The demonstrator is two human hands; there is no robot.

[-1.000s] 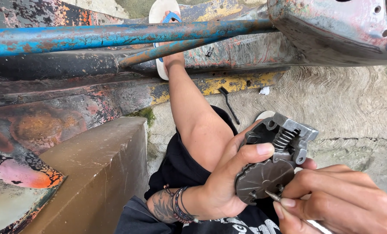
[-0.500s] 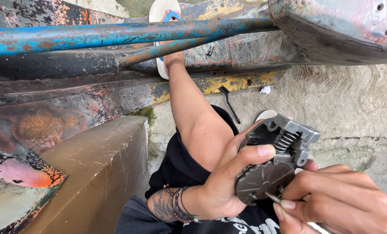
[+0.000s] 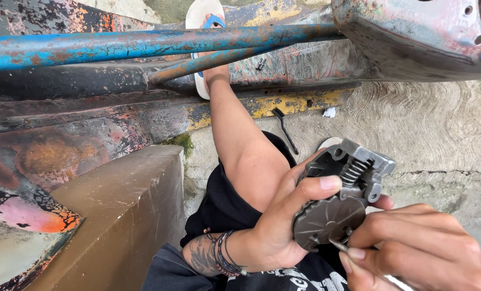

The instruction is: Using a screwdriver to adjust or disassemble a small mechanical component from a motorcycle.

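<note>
Left hand keeps grip on clutch part; right hand pinches thin tool, tip at disc. Positions unchanged since earlier frames; probing continues.

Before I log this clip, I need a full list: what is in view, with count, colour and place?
metal part with springs: one, grey, held at lower centre
thin tool: one, silvery, tip on the part
blue pipes: two, rusty, across the top
painted metal frame: one, worn, top right
brown block: one, lower left
black tool: one, on the concrete ground
sandal: one, white and blue, on the foot at top
left hand: grips the part
right hand: holds the thin tool
</note>
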